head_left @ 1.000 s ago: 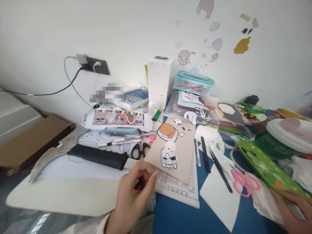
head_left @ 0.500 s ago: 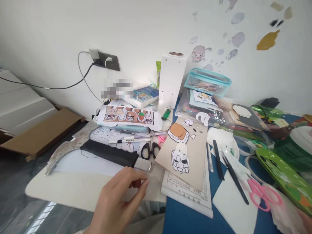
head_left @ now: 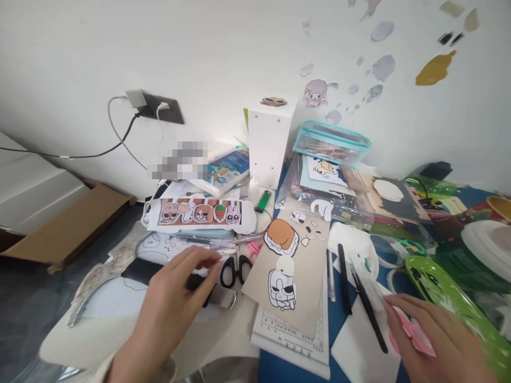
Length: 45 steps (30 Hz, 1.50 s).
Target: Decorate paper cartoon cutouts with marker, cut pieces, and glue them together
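My left hand [head_left: 171,298] hovers over the black-handled tool [head_left: 139,274] with a curved metal edge on the left. Its thumb and fingers are loosely bent with a gap between them, and nothing shows in them. Just past its fingertips lie black-handled scissors [head_left: 235,270]. At the right, my right hand [head_left: 439,330] is closed around the handles of pink scissors [head_left: 417,338], partly hiding them. Black tweezers [head_left: 369,308] and a black slim tool [head_left: 343,279] lie beside this hand. Between the hands is a beige card [head_left: 255,282] bearing cartoon cutouts.
A white box [head_left: 269,143] stands against the wall behind a green lighter [head_left: 263,201]. A clear blue-edged pouch [head_left: 331,143] rests behind the card. On the right are a green tray [head_left: 435,287] and a green tub with a white lid [head_left: 489,239]. A cardboard piece [head_left: 75,226] sits far left.
My right hand has come in from the lower right edge onto the pink scissors. My left hand has shifted left and up, nearer the black scissors. The view has moved slightly.
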{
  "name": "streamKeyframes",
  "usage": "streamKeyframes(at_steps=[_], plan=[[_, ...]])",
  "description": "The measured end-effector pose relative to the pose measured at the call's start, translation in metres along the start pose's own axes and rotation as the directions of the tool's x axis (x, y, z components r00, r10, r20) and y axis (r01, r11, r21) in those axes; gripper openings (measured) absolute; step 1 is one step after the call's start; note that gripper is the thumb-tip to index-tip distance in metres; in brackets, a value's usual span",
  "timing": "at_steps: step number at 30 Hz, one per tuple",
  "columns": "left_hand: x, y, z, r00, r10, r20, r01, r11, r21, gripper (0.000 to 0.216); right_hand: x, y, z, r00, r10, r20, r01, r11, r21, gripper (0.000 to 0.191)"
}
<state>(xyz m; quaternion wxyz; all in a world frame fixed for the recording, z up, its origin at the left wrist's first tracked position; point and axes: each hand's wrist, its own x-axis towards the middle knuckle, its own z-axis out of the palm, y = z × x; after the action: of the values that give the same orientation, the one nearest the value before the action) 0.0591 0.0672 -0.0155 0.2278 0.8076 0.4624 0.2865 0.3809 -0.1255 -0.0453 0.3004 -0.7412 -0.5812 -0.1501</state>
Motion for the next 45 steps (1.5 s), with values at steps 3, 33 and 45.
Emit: streamKeyframes(at_steps=[3,33,45], plan=[[0.036,0.015,0.016,0.981,-0.046,0.189,0.055,0.998,-0.043,0.016,0.030,-0.021,0.016,0.989,-0.146,0.031,0.146,0.989,0.007,0.015],[0.095,0.018,0.081,0.849,-0.298,0.437,0.451,0.839,-0.304,0.025,0.038,-0.018,0.063,0.979,0.144,0.147,-0.184,0.931,0.314,0.007],[0.095,0.013,0.083,0.830,-0.292,0.475,0.508,0.746,-0.431,0.025,0.038,-0.017,0.064,0.980,0.150,0.128,-0.183,0.932,0.312,0.008]])
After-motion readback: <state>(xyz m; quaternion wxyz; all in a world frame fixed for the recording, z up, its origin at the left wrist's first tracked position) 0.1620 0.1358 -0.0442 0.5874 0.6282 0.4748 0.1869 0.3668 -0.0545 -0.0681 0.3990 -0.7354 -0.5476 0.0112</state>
